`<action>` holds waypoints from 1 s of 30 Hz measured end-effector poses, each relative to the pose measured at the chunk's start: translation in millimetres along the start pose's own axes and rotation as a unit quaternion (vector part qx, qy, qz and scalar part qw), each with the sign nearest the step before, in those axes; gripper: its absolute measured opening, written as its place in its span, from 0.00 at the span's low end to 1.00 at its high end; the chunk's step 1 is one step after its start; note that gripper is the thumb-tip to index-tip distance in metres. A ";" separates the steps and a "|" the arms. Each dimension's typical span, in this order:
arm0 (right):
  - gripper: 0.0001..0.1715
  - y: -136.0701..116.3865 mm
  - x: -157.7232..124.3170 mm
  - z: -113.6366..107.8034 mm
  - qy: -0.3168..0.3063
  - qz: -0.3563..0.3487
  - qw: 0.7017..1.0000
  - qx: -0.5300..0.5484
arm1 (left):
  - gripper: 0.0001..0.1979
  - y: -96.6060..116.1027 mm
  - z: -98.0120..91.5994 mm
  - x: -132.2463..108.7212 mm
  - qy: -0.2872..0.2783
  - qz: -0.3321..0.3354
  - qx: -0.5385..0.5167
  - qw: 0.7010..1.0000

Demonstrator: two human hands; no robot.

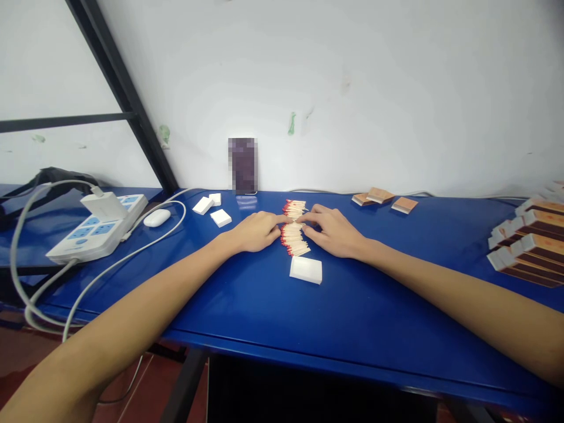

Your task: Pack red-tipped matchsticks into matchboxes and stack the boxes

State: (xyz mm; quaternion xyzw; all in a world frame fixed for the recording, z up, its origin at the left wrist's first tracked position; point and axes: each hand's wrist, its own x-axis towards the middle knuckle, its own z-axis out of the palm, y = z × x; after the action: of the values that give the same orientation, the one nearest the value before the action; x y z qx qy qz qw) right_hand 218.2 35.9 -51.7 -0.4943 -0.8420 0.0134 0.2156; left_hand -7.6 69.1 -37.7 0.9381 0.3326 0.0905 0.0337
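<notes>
Just beyond the white box (pixel 305 269) on your counter (pixel 247 305) lie the matches (pixel 296 239); your left hand (pixel 259 230) and right hand (pixel 332 231) touch them, thumbs and index fingers spread.

Bright, diffuse light washes the white wall (pixel 405 88), which darkens toward the upper right corner. The blue table (pixel 352 323) carries a soft sheen, with deep shadow beneath it. Wide-angle stretching and blur smear the matchboxes (pixel 543 249) at the right edge; coarse pixels mask the phone (pixel 244 167).
</notes>
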 end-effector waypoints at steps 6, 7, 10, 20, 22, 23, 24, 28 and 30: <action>0.22 0.3 0.3 0.4 -0.001 0.018 1.000 -0.014 | 0.25 0.4 -0.6 -0.9 0.000 -0.006 -0.006 1.000; 0.22 0.3 0.2 0.4 0.002 0.019 1.000 -0.014 | 0.25 0.8 -0.9 -1.1 0.001 -0.006 -0.006 1.000; 0.22 -0.3 0.0 0.2 0.009 0.024 1.000 -0.010 | 0.27 2.0 -1.7 -1.4 0.000 -0.013 0.001 1.000; 0.22 -0.7 0.2 -0.4 0.001 0.023 1.000 -0.008 | 0.26 0.7 -0.2 -0.5 -0.006 -0.023 -0.001 1.000; 0.20 -0.1 0.2 -0.1 0.003 0.018 1.000 -0.002 | 0.26 0.8 -0.1 -0.4 -0.005 -0.023 0.000 1.000; 0.20 0.3 0.2 0.2 0.005 0.015 1.000 0.001 | 0.26 1.0 0.0 -0.3 -0.005 -0.023 0.002 1.000; 0.19 0.6 0.2 0.5 0.007 0.013 1.000 0.004 | 0.26 1.2 0.0 -0.1 -0.005 -0.024 0.003 1.000; 0.18 1.9 0.5 1.5 0.010 0.009 1.000 0.011 | 0.26 1.9 -0.2 0.3 -0.006 -0.023 0.004 1.000; 0.18 2.5 1.1 1.9 0.007 0.014 1.000 0.011 | 0.26 2.0 -0.5 0.1 -0.006 -0.023 0.002 1.000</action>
State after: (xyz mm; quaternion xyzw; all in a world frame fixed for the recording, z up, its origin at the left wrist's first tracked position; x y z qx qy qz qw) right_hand 219.1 38.3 -53.6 -0.5038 -0.8332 0.0224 0.2267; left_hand -6.4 67.6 -37.0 0.9308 0.3540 0.0838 0.0358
